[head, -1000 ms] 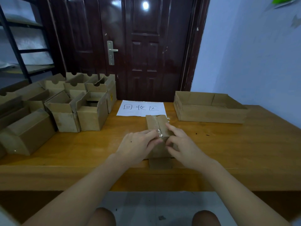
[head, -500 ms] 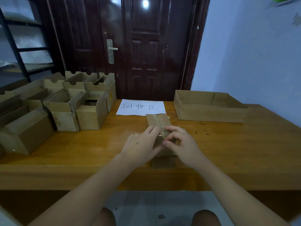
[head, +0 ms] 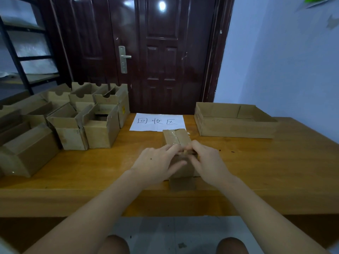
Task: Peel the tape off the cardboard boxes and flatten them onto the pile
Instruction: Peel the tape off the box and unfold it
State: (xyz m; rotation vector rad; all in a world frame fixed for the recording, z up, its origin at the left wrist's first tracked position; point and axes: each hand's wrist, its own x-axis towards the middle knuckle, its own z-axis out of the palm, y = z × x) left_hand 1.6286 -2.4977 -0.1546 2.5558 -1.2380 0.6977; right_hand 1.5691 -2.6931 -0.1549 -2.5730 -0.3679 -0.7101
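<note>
A small brown cardboard box, sealed by glossy clear tape, is pinned on the wooden table by the left hand; tape is pinched by the right hand

Both arms reach forward from the bottom of the view, bare and almost straight, and they come closer together toward the hands. The left hand lies palm down with its back facing up. Its fingers stretch forward and lean to the right, and its thumb sticks out to the right lower down. The right hand is also palm down, turned a little to the left. Its fingers are bent and point toward the left hand. The tips of both hands meet in the middle and look pinched together there, but what they pinch is too small to tell. Two bare knees show at the bottom.
</note>
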